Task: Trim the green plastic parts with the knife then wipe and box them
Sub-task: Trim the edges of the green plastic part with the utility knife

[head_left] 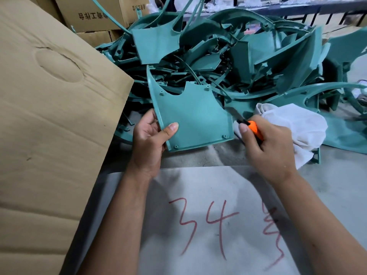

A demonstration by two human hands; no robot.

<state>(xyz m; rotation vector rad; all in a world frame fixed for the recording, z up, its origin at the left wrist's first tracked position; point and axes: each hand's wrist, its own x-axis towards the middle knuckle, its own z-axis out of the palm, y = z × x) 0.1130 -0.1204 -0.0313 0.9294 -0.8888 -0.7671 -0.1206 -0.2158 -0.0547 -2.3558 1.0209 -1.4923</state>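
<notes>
Green panel (190, 116) gripped left — knife (252, 128) right.

Even, soft indoor light; faint shadows under the forearms (edges bow from wide-angle distortion), slight blur throughout.

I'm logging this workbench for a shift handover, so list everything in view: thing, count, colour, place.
held panel: one, green, centre, in the left hand
knife: one, orange handle, blade at the panel's right edge
cloth: one, white, bunched at the right hand
pile of parts: many, green, heaped behind the panel
cardboard flap: one, brown, left foreground
boxes: several, brown, printed, top left
sheet: one, grey-white with red writing, near edge
left hand: grips the panel's left edge
right hand: holds the knife
</notes>
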